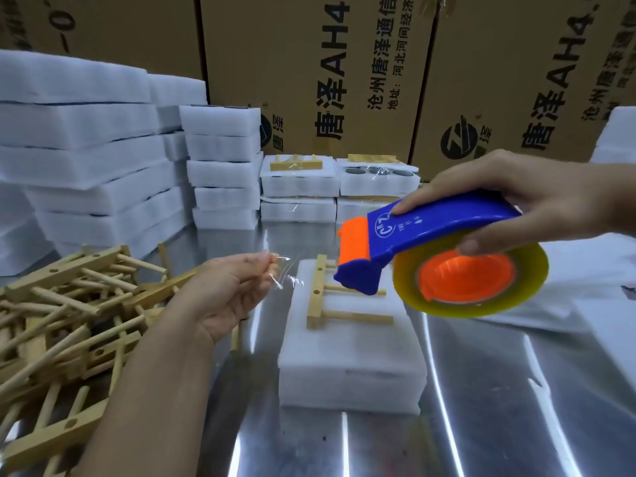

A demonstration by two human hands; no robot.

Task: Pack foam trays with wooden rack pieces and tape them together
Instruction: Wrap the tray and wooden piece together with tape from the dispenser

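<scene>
At 6 o'clock: tray (351, 366) w/ rack (318, 294), untaped; L hand (227, 290) pinches tape (285, 280), R hand (537, 197) grips dispenser (430, 235); taped packs (299, 187) at 12.

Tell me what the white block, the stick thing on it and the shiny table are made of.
White block: probably foam, matte and slightly fuzzy. Rack piece on it: bare pale wood, it seems, dowels in a drilled bar. Table: likely polished metal, mirroring bright light streaks.
</scene>
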